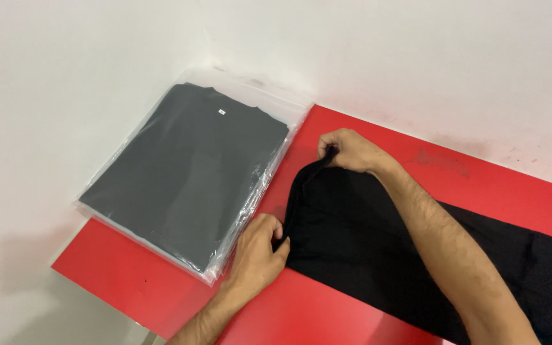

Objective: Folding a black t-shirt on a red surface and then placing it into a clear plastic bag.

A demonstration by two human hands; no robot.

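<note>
The black garment (378,243) lies flat on the red table (327,313), spreading from the middle of the view toward 4 o'clock, where it runs off the edge. Its short end, facing 10 o'clock, is pinched at 2 corners. The left hand (257,252) has thumb and fingers closed together on the near corner, at about 7 o'clock from the view's centre, the cloth just showing between the fingertips. The right hand (347,150) is curled shut on the far corner at about 1 o'clock, lifting that bit of fabric slightly off the table into a small ridge. Between the 2 hands the garment's edge runs as a raised dark fold. The right forearm crosses over the black cloth toward 5 o'clock; the left forearm leaves the view at 6 o'clock.

Just beside the left hand, toward 10 o'clock, sits a stack of clear plastic bags (190,176), the top one holding a folded dark grey garment. The stack rests on the table's corner and overhangs it, its far end against the white wall (65,76). The left hand's knuckles nearly touch the bags' edge.
</note>
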